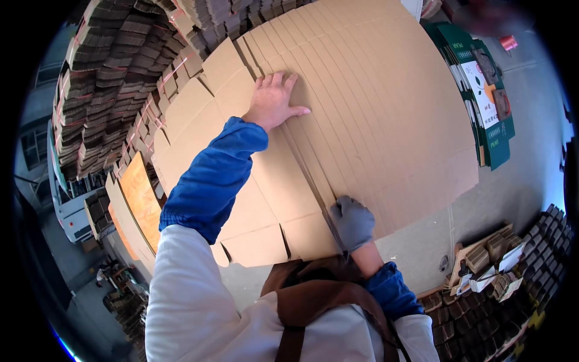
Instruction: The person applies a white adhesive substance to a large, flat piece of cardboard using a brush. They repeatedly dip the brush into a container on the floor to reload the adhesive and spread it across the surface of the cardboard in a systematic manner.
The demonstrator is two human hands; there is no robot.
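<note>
Large flat brown cardboard sheets [392, 120], creased and slotted, lie overlapping in a fanned row of edges across the middle of the view. My left hand [274, 101], bare, rests on them with its fingers spread, near the edge of an overlapping sheet. Closer to my body, my right hand [353, 223] wears a grey glove and is curled closed at the near end of the same long edge. What its fingers hold, if anything, is hidden beneath the glove. Blue sleeve covers [211, 178] wrap both forearms.
Tall tied stacks of cardboard pieces [114, 78] rise at the left and back. Green and white printed cartons [482, 90] lie flat at the far right. A wooden crate [482, 256] with cardboard pieces stands at the near right, beside dark stacked pieces [470, 314].
</note>
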